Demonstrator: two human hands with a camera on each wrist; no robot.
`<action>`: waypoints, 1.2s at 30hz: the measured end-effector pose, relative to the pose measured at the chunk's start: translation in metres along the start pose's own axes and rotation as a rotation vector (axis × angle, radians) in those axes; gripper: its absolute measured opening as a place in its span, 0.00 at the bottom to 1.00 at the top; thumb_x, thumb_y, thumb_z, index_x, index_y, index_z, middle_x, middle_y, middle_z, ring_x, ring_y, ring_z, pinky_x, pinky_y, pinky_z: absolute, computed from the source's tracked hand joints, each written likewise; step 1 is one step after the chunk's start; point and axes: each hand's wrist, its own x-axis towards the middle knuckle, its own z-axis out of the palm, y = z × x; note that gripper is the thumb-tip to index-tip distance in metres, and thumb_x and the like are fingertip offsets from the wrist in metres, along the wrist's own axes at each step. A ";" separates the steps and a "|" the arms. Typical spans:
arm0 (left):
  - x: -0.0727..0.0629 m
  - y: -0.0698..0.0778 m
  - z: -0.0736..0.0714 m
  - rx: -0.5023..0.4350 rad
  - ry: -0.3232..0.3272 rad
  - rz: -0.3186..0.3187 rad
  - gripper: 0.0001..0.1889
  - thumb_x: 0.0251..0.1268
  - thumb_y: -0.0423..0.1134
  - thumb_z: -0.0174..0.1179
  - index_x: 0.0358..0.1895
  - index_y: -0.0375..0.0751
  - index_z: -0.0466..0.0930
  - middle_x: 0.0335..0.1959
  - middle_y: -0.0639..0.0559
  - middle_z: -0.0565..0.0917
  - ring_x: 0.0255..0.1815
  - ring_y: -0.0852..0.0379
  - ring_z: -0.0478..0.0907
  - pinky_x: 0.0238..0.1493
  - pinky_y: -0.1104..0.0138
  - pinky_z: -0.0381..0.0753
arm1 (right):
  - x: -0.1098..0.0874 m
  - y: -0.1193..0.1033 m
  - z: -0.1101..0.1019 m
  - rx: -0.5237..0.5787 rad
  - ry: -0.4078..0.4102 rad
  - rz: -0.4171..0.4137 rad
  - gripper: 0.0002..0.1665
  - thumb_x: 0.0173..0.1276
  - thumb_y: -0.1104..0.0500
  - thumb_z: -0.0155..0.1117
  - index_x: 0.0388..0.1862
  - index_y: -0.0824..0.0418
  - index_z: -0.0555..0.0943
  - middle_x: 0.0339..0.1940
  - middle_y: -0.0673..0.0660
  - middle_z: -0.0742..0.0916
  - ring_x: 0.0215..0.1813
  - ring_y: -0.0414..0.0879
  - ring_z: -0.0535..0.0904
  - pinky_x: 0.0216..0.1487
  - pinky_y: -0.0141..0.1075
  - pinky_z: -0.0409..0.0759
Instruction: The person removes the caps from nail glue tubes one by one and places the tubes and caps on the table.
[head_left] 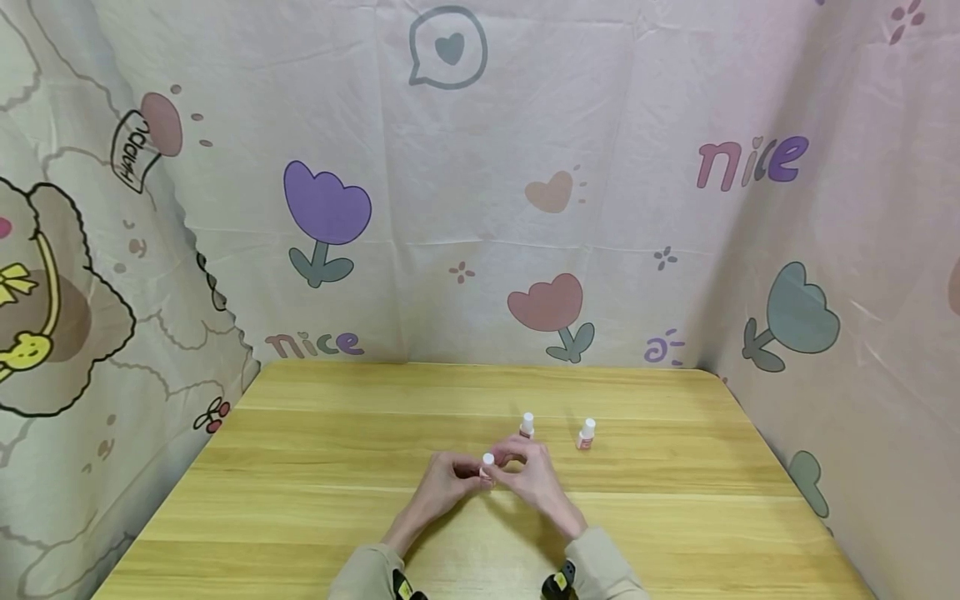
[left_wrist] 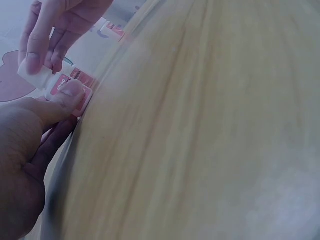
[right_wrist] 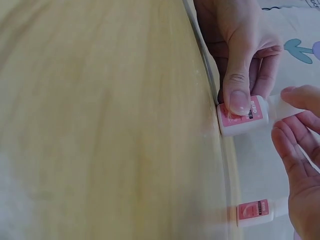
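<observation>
My left hand holds a small white bottle with a pink label round its body, the thumb pressed on the label. My right hand pinches its white cap between thumb and fingers. The bottle stands upright on the table, its base right at the tabletop. In the left wrist view the right hand reaches down from above to the cap, while the left hand comes in from below. Part of the label is covered by the left thumb.
Just beyond the right hand stands a similar bottle, its lower part hidden in the head view. Another white-capped bottle stands farther right on the wooden table. A printed cloth hangs behind the table and along its sides.
</observation>
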 end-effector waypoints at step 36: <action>-0.001 0.000 0.001 -0.026 0.014 0.020 0.05 0.56 0.35 0.74 0.36 0.43 0.91 0.32 0.49 0.92 0.32 0.67 0.85 0.37 0.74 0.82 | 0.002 -0.005 0.004 -0.018 0.004 0.074 0.15 0.56 0.67 0.77 0.43 0.68 0.85 0.35 0.61 0.88 0.37 0.49 0.83 0.45 0.41 0.87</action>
